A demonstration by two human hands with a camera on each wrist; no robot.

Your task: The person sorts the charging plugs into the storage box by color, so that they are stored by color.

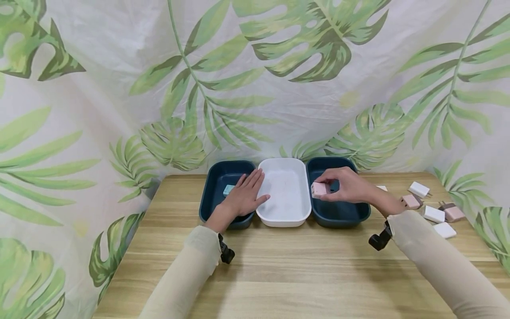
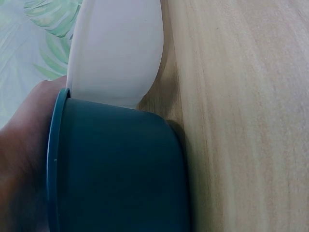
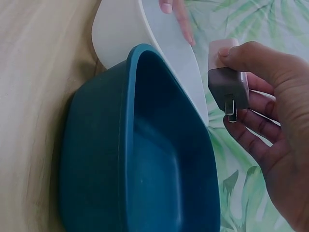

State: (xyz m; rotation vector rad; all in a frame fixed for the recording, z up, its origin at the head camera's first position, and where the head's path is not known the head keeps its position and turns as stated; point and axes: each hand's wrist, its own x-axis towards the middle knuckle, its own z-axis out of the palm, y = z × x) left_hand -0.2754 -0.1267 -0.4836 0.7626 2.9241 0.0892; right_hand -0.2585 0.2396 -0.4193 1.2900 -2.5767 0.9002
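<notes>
Our right grip (image 1: 346, 185) pinches the pink charger (image 1: 319, 190) above the right blue bin (image 1: 342, 221), beside the white bin (image 1: 283, 195), our left grip (image 1: 243, 198) spread; we do best holding steady, prongs (image 3: 229, 105) clear of both bins

Before the cloth (image 1: 159, 110), on the table (image 1: 287, 274), the middle bin (image 1: 283, 190) stands between left bin (image 1: 217, 177) and right bin (image 1: 340, 220); chargers (image 1: 433, 214) lie farther right, an item (image 1: 228, 190) inside the left bin.
</notes>
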